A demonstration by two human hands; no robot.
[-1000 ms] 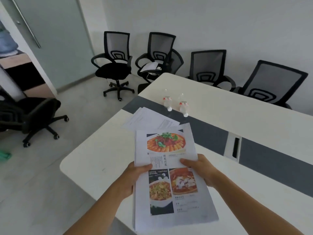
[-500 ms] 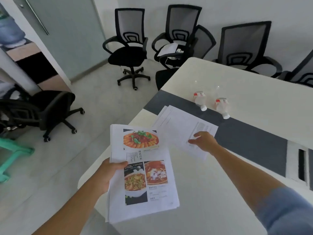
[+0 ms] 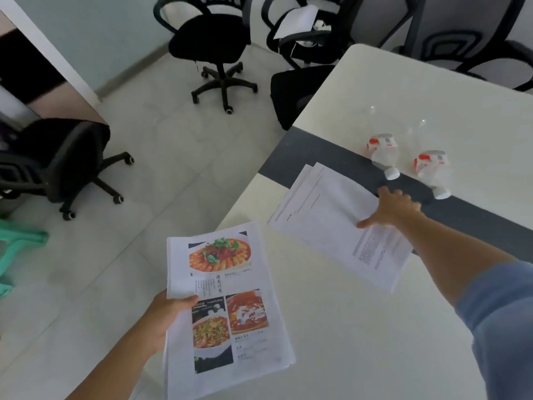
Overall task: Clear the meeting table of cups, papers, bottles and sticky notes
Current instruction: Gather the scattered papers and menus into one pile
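The left hand [image 3: 168, 320] grips a thick stack of menu printouts [image 3: 230, 310] by its left edge. The thumb is clamped on top and the fingers are hidden underneath. The top sheet is matte white and carries glossy-looking colour photos of red and orange dishes. The stack hangs partly over the near rim of the meeting table [image 3: 346, 336], a smooth cream-white top with a rounded corner.

A blue sleeve [image 3: 504, 319] covers the right upper arm. The right hand [image 3: 393, 210] lies palm down on a loose, fanned stack of text pages [image 3: 326, 215]. Its thumb is splayed flat on the paper and its fingers are stretched toward the far edge, so the hand is spread rather than closed. These plain white sheets rest flat on the table and partly cover a dark grey strip [image 3: 314, 150] that runs across the top.

Just past the fingers, two clear plastic bottles [image 3: 382, 154] [image 3: 431, 171] lie on their sides, side by side but apart. Both have red-and-white labels and white caps pointing toward the hand.

On the pale tiled floor beyond stand black mesh swivel chairs [image 3: 213, 39]; one [image 3: 300, 27] has white paper on its seat.
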